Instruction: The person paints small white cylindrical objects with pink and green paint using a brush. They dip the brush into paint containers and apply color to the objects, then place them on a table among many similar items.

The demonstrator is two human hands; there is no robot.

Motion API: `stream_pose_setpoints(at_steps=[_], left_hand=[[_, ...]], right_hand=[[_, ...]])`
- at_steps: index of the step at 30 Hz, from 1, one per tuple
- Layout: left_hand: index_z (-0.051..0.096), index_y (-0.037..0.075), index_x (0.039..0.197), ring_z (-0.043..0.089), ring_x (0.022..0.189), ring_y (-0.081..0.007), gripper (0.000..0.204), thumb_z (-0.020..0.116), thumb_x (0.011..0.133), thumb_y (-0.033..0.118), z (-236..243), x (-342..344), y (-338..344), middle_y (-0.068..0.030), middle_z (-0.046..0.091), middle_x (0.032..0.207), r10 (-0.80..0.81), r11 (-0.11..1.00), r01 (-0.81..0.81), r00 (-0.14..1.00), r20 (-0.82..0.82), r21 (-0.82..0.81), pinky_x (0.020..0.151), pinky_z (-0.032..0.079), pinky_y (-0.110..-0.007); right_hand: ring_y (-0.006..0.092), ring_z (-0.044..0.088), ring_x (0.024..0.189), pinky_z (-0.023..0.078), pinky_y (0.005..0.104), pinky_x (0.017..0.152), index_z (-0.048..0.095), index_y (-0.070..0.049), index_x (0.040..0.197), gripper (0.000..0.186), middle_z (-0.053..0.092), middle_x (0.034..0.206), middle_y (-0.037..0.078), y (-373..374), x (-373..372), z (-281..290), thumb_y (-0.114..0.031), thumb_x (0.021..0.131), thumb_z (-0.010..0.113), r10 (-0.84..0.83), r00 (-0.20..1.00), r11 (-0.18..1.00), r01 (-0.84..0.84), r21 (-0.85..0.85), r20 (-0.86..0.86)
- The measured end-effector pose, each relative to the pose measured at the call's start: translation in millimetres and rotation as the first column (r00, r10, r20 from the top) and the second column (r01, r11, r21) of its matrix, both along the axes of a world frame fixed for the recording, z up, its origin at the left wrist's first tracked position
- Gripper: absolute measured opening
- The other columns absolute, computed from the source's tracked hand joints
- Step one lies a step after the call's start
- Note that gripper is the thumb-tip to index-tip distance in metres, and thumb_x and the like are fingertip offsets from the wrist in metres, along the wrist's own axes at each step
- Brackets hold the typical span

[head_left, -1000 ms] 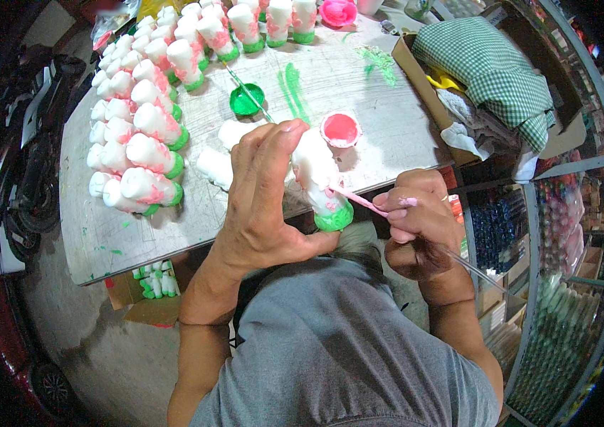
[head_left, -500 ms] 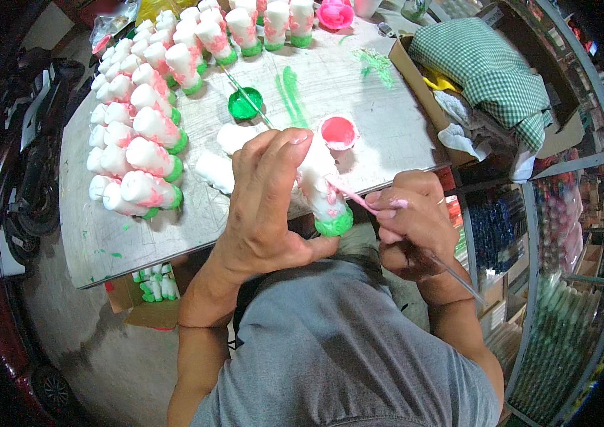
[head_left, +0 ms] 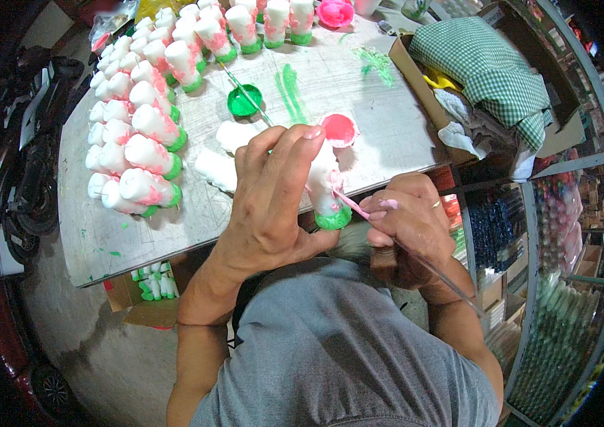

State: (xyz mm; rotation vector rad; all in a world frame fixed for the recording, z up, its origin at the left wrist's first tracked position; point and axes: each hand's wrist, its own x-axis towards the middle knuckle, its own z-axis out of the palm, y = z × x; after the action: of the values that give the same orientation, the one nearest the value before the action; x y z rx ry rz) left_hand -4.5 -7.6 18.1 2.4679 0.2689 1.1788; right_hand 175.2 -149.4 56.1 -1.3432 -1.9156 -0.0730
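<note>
My left hand [head_left: 266, 203] grips a white candle [head_left: 324, 181] with pink raised decoration and a green base, held tilted near the table's front edge. Its thumb is by the green end, and the fingers hide part of the candle's upper end. In my right hand [head_left: 412, 224] is a thin paintbrush [head_left: 354, 205], its pink-coated tip touching the decoration just above the green. Pink paint smears that hand's fingers. Beyond the candle stands a cup of pink paint [head_left: 338, 130]. A green paint cup [head_left: 245, 102] with another brush [head_left: 253, 99] across it is farther left, near plain white candles [head_left: 214, 169].
Rows of painted candles [head_left: 151, 124] fill the left and back of the table [head_left: 195, 235]. A cardboard box [head_left: 423, 92] with checked cloth [head_left: 483, 64] sits at the right. Below the table is a box of green-and-white pieces [head_left: 131, 306]. Shelves [head_left: 565, 285] line the right side.
The brush tip has shifted slightly down the candle toward the green base. My right hand has turned a little, and the candle is tilted slightly differently in my left hand.
</note>
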Motion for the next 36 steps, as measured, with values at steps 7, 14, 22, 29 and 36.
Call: stream_pose_setpoints(at_steps=[7,14,22,29,36], left_hand=[[0.039,0.000,0.149,0.051,0.122,-0.0421,0.112,0.088,0.049,0.013,-0.1,0.4,-2.3,-0.0229,0.053,0.140,-0.005,0.999,0.004,1.000,-0.030,-0.034,0.100,0.040,-0.052],[0.037,0.002,0.151,0.051,0.122,-0.0414,0.116,0.088,0.047,0.014,-1.5,0.3,-0.2,-0.0222,0.052,0.140,0.005,1.000,-0.005,1.000,-0.023,-0.001,0.099,0.040,-0.052],[0.037,0.001,0.151,0.051,0.123,-0.0410,0.117,0.089,0.048,0.015,-0.6,-0.7,-1.2,-0.0220,0.052,0.141,-0.015,1.000,0.014,0.998,-0.062,-0.007,0.098,0.039,-0.051],[0.036,0.000,0.152,0.052,0.121,-0.0409,0.116,0.087,0.048,0.014,-4.1,0.5,-0.2,-0.0215,0.054,0.139,-0.056,0.995,0.054,0.998,-0.015,-0.089,0.099,0.040,-0.050],[0.035,-0.002,0.152,0.052,0.119,-0.0431,0.115,0.086,0.050,0.014,-0.3,0.6,-0.2,-0.0223,0.054,0.137,-0.049,0.991,0.047,0.999,-0.013,-0.125,0.103,0.041,-0.052]], right_hand=[[0.0237,0.064,0.075,0.053,0.0376,0.071,0.061,0.001,0.101,0.010,0.070,0.089,0.013,20.8,-8.4,-35.3,-0.010,0.102,0.062,0.111,0.798,0.948,0.093,0.303,-0.592],[0.0169,0.063,0.074,0.052,0.0292,0.067,0.059,0.002,0.105,0.011,0.069,0.086,0.014,18.7,4.3,-31.0,-0.008,0.103,0.059,-0.027,0.833,0.984,0.120,0.132,-0.552],[0.0162,0.062,0.073,0.050,0.0275,0.066,0.059,0.003,0.104,0.013,0.068,0.086,0.014,25.9,5.4,-26.4,-0.010,0.104,0.059,0.011,0.850,0.988,0.072,0.136,-0.526],[0.0174,0.062,0.074,0.050,0.0280,0.067,0.059,0.002,0.104,0.013,0.068,0.086,0.014,24.6,8.7,-25.0,-0.011,0.103,0.061,0.041,0.811,0.995,0.023,0.102,-0.584],[0.0243,0.064,0.077,0.053,0.0356,0.070,0.060,0.001,0.104,0.011,0.070,0.087,0.012,15.8,7.6,-22.0,-0.009,0.101,0.063,0.083,0.917,0.978,0.001,0.209,-0.391]])
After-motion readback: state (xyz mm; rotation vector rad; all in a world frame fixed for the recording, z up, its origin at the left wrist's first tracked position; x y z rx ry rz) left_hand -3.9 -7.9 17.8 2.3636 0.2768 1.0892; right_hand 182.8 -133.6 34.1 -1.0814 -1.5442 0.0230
